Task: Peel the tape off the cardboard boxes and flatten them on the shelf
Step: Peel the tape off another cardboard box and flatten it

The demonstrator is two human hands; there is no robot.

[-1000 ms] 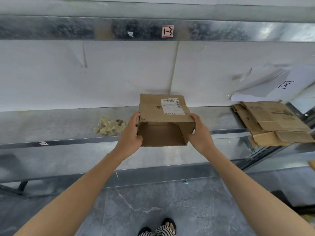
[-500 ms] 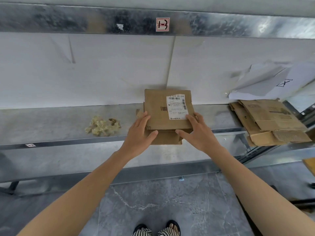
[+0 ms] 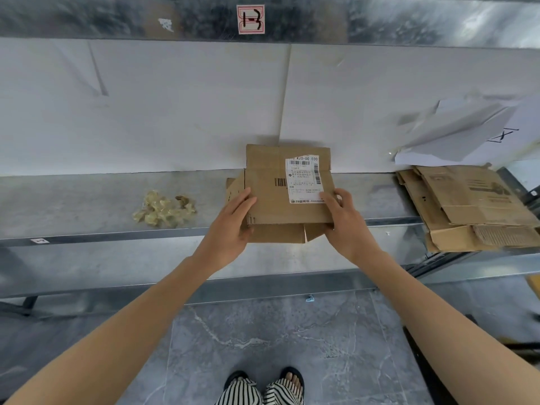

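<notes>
Lying flat now, the brown corrugated cardboard box (image 3: 271, 200) rests on the grey galvanised metal shelf (image 3: 73, 200), about midway along it, its far edge against the white back panel and its near flaps jutting over the shelf's front edge. A second ago it was an open tube held up between both hands; half a second ago both palms pressed down on top of it. The left hand (image 3: 230, 229) lays nearly straight fingers across the box's near left corner, thumb hidden. The right hand (image 3: 344, 226) has shifted to the near right corner and grips it, thumb on top, fingers curled round the side edge.

A white printed shipping label (image 3: 305, 179) on the top face reads "K20-00 030" above a barcode; the smaller print is too fine to read. A second barcode is printed straight on the cardboard beside it.

Toward the shelf's left end sits a crumpled wad of yellowish clear tape (image 3: 163, 210). At the right end lies a stack of flattened brown cardboard (image 3: 473, 206), overhanging the front edge, with creased white paper sheets (image 3: 467, 135) behind it, one marked with a boxed "X". On the steel beam above, a red-framed white sticker (image 3: 250, 19) reads "1-3".
</notes>
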